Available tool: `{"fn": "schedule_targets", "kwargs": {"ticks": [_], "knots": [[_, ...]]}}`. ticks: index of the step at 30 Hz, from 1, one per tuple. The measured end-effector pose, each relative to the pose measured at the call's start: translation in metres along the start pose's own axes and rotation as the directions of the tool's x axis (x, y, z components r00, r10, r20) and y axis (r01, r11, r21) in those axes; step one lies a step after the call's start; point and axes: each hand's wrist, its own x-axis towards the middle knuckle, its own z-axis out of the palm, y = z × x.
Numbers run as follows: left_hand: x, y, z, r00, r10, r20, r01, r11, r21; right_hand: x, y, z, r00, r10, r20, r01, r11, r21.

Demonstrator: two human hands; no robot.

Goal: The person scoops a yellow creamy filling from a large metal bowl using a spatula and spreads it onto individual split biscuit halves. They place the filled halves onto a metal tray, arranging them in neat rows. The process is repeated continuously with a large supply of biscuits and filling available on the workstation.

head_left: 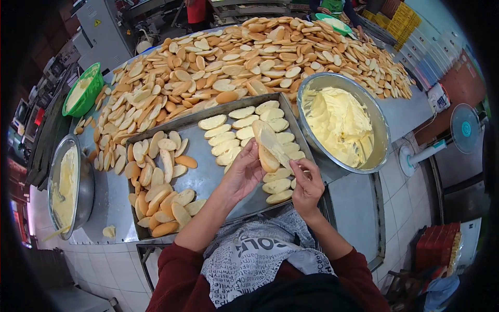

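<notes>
Over a metal tray (208, 174), my left hand (246, 174) holds up a long oval bread slice (264, 146), its cut face partly coated with pale cream. My right hand (307, 187) is closed around a spreading knife (285, 159), whose cream-smeared blade lies against the slice. Most of the handle is hidden in my fingers. Below and behind the slice, rows of cream-coated slices (242, 122) lie in the tray's right half. Plain slices (169, 205) are heaped loosely along its left side.
A large steel bowl (385, 140) of yellow cream (338, 122) stands right of the tray. Another steel bowl (86, 182) sits left, below a green basin (92, 93). A wide bread pile (223, 67) covers the table behind. A fan (416, 156) stands right; people work at the far side.
</notes>
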Motion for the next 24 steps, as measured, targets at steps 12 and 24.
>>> {"fn": "schedule_targets", "kwargs": {"ticks": [12, 24], "knots": [[-0.006, 0.021, -0.021, 0.987, 0.15, -0.065, -0.146, 0.988, 0.057, 0.009, -0.009, -0.05, 0.98, -0.175, 0.091, 0.191, 0.955, -0.226], [-0.014, 0.029, -0.016, 0.966, 0.21, -0.152, -0.165, 0.95, 0.266, 0.013, -0.033, -0.059, 0.942, -0.216, 0.257, 0.274, 0.937, -0.218]]}}
